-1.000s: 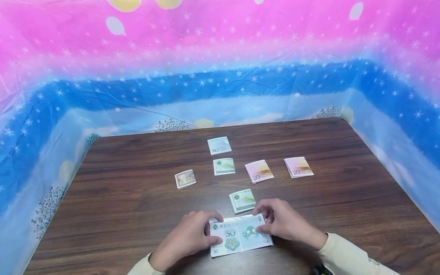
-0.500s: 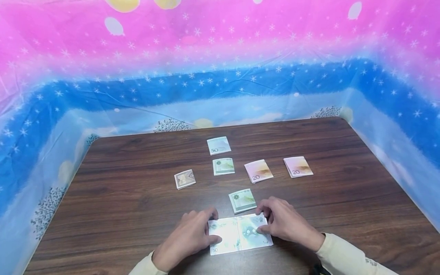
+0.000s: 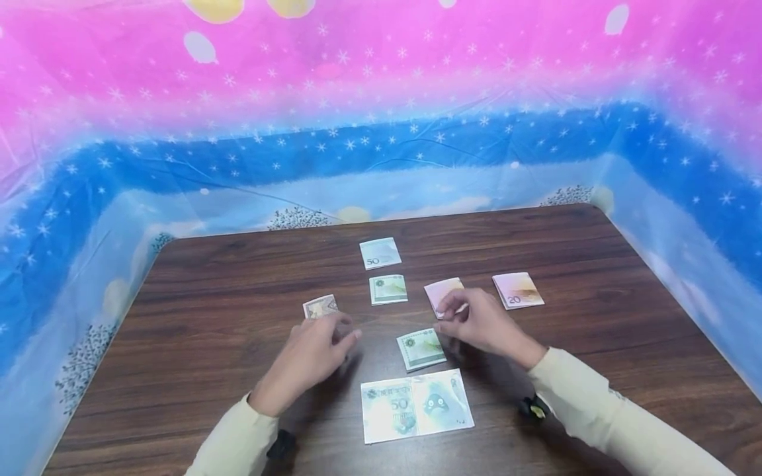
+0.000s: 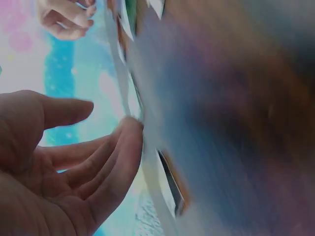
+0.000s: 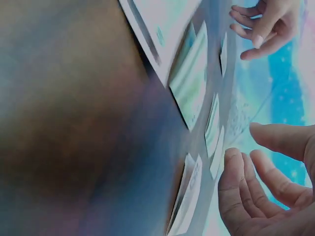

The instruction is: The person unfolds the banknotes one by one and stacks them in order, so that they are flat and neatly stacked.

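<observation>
An unfolded banknote marked 50 (image 3: 387, 410) lies flat at the front of the table, with neither hand on it. My left hand (image 3: 312, 350) hovers just in front of a small brown folded banknote (image 3: 319, 306) and covers its lower edge in the head view. Its thumb and loosely bent fingers stand apart with nothing between them, as the left wrist view shows. My right hand (image 3: 485, 324) hangs over the table, overlapping a pink folded banknote (image 3: 440, 291). In the right wrist view its fingers (image 5: 234, 182) and thumb are apart, holding nothing. A green folded banknote (image 3: 421, 350) lies between the hands.
Farther back on the wooden table (image 3: 208, 284) lie another green folded banknote (image 3: 388, 289), a folded 50 banknote (image 3: 380, 253) and a pink folded 20 banknote (image 3: 518, 291). A pink and blue snowflake cloth (image 3: 357, 145) hangs around the table's far and side edges.
Both hands have let go of the unfolded 50 banknote and moved away from me, the left also to the left, toward the brown and pink folded banknotes. The banknotes stay in place.
</observation>
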The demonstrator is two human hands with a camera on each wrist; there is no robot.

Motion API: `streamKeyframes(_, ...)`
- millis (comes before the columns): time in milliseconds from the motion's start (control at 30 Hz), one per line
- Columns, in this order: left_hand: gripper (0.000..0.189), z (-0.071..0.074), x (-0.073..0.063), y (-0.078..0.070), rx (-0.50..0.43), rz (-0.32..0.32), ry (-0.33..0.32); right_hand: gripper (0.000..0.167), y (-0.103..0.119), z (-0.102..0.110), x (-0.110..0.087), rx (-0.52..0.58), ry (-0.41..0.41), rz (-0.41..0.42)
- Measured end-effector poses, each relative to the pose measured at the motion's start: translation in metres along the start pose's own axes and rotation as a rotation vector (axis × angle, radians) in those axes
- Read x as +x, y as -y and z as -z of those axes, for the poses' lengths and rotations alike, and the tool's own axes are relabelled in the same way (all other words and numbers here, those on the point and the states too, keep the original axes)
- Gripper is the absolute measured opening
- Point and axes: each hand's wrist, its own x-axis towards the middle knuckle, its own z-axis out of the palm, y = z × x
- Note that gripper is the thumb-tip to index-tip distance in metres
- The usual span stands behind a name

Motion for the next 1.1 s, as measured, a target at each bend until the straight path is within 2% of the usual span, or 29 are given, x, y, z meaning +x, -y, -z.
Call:
streamKeyframes(100, 0.038, 0.004, 0.021, 0.009, 0.028, 0.009, -0.058, 0.018, -0.003, 0.003, 0.026, 0.058, -0.019, -0.033)
streamKeyframes(267, 0.041, 0.005, 0.053, 0.015, 0.048, 0.002, -0.095, 0.025, -0.008, 0.005, 0.065, 0.099, -0.028, -0.147)
streamKeyframes(433, 0.044, 0.003, 0.08, 0.01, 0.068, -0.033, -0.068, 0.034, -0.009, 0.002, 0.096, 0.279, -0.007, -0.307)
streamKeyframes(600, 0.045, -0.006, 0.103, 0.01, 0.095, -0.077, -0.016, 0.04, -0.01, -0.007, 0.116, 0.53, 0.016, -0.4)
streamKeyframes(733, 0.046, -0.013, 0.112, 0.011, 0.098, -0.121, 0.035, 0.045, -0.012, -0.011, 0.127, 0.684, 0.025, -0.451)
streamKeyframes(867, 0.047, -0.019, 0.115, 0.011, 0.07, -0.116, 0.082, 0.045, -0.01, -0.015, 0.133, 0.745, 0.016, -0.497)
streamKeyframes(1100, 0.046, -0.022, 0.115, 0.011, 0.079, -0.109, 0.078, 0.045, -0.004, -0.022, 0.14, 0.807, -0.002, -0.512)
